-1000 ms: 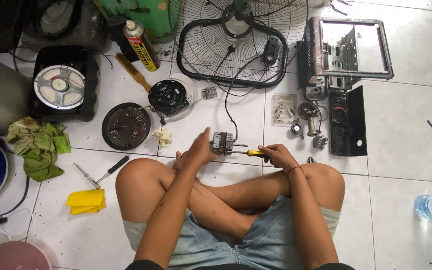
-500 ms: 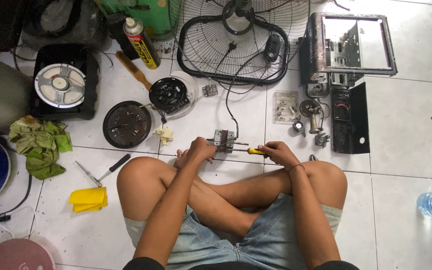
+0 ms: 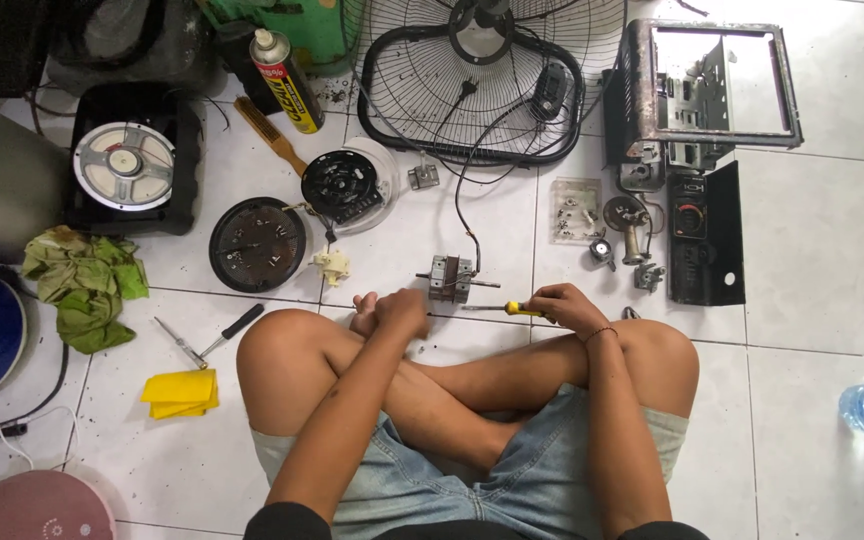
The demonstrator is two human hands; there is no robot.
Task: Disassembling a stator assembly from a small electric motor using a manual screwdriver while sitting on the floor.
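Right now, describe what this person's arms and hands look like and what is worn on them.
Both arms are bare from the dark short sleeves down. The right hand has a thin dark band with a red touch around its wrist. The left hand shows no glove, ring or band, and its fingers are bare too.

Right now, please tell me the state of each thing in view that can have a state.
Left hand: closed, holding nothing visible, beside the motor.
Right hand: gripping the screwdriver.
Small motor: on the floor, untouched, wire attached.
Fan grille: lying flat.
Metal housing: open, hollow.
Spray can: capped, tilted.
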